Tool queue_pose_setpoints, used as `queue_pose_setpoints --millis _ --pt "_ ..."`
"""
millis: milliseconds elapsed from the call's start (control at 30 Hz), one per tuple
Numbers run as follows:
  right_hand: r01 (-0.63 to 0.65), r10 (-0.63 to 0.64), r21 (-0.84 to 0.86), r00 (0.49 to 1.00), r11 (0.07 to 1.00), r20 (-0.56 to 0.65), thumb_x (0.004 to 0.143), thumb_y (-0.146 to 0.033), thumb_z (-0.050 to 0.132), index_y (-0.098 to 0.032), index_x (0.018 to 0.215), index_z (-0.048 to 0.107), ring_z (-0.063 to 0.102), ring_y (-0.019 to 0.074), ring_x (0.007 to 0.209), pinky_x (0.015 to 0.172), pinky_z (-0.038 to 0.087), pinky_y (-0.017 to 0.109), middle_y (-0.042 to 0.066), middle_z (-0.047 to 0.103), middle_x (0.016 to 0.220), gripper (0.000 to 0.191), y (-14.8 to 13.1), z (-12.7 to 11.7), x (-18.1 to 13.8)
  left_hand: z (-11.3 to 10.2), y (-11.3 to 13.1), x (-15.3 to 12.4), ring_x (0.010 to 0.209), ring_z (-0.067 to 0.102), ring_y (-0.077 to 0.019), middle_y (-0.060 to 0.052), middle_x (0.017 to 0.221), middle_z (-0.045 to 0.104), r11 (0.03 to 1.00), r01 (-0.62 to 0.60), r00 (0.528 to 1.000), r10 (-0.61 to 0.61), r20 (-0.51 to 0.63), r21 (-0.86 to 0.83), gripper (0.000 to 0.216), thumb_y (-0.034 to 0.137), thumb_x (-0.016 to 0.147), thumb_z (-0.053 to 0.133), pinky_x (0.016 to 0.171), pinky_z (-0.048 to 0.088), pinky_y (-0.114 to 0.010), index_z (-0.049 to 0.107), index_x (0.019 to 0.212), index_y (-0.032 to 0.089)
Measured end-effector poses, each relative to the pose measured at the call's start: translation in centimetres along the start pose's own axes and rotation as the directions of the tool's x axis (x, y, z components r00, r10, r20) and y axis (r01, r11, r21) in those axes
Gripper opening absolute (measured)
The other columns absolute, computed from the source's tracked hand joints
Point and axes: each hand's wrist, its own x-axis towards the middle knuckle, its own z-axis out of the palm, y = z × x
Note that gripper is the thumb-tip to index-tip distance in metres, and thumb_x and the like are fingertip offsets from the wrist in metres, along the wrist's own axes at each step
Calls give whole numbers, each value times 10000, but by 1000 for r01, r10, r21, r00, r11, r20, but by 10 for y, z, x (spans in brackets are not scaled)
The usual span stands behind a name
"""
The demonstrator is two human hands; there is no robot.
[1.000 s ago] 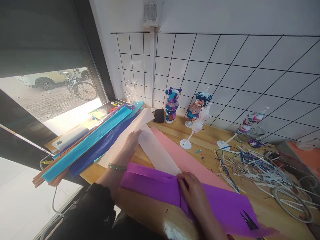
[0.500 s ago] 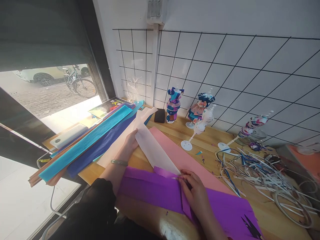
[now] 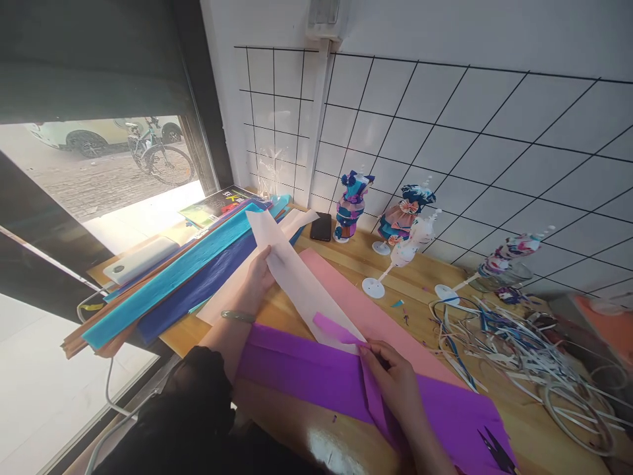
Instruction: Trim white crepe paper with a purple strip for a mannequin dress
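Note:
My left hand (image 3: 260, 272) is closed on a pale strip of paper (image 3: 301, 284), which slants down to the right across the table. My right hand (image 3: 394, 379) pinches a narrow purple paper strip (image 3: 333, 330) close to the pale strip's lower end; whether it grips the pale paper too, I cannot tell. Under both lies a wide sheet of purple crepe paper (image 3: 306, 369), with a pink sheet (image 3: 346, 290) behind it. Black-bladed scissors (image 3: 494, 452) rest on the purple sheet at the lower right, partly out of frame.
Small dress forms wrapped in coloured paper, one of them (image 3: 352, 204), stand along the wall. Tangled cords and ribbons (image 3: 524, 349) cover the right side. Blue and brown paper rolls (image 3: 173, 284) lie at the left, and a black phone (image 3: 321, 226) lies behind.
The pale strip's upper end has swung up and left above my left hand. The narrow purple strip is lifted slightly by my right hand. The view has shifted a little.

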Motion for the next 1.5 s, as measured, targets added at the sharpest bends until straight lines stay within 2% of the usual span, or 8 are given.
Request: queue_pose_setpoints --millis 233,400,500,633,833,1100,1300,1500 --pt "-109 113 104 993 989 -36 737 -498 581 -171 758 675 581 207 789 702 462 285 65 656 816 340 -21 -25 1 -4 -6 -5 975 613 -254 -122 1008 671 988 81 997 -78 26 -130 432 275 809 505 890 472 -392 510 1201 93" --pt "-207 219 111 970 972 -103 666 -512 634 -178 636 628 520 140 577 530 424 236 5 593 620 336 -36 -68 6 7 -15 -10 827 652 -191 -90 892 693 977 178 983 -182 -21 -114 289 205 810 504 787 522 -319 575 1067 95" --pt "-282 302 136 940 950 -156 658 -522 638 -195 675 624 522 140 560 495 417 232 1 597 624 328 -37 -97 10 14 -22 -14 753 655 -157 -69 847 693 970 230 973 -230 19 -73 222 146 790 531 733 540 -288 584 1002 109" --pt "-374 374 42 904 927 -206 670 -554 604 -210 594 597 547 179 588 478 419 259 44 622 654 353 -28 -132 13 21 -32 -24 781 659 -170 -86 897 686 951 307 945 -308 106 25 239 116 766 571 751 551 -327 575 1006 120" --pt "-394 365 -232 918 890 -157 674 -596 572 -229 537 597 526 199 567 474 389 295 70 608 620 393 -7 -168 8 23 -41 -28 767 665 -192 -96 869 686 921 371 911 -386 147 123 226 123 747 623 745 555 -368 578 968 120" --pt "-304 302 -492 949 816 -85 709 -649 484 -211 579 584 472 163 512 470 349 276 15 542 530 468 29 -179 5 20 -47 -27 737 673 -215 -145 935 679 885 364 894 -419 158 289 310 134 719 666 650 566 -330 563 1009 97" --pt "-240 237 -544 968 804 -78 696 -638 490 -188 616 624 500 160 531 494 363 267 4 584 549 476 58 -184 9 22 -48 -29 764 673 -229 -150 989 663 863 372 891 -435 128 342 361 126 704 681 647 576 -338 548 1039 104" --pt "-273 245 -525 961 806 -125 697 -572 528 -193 721 669 555 191 590 543 396 289 28 653 629 405 65 -188 10 19 -51 -27 751 673 -223 -139 963 670 859 361 896 -428 122 362 340 129 694 691 656 584 -341 561 1008 103"
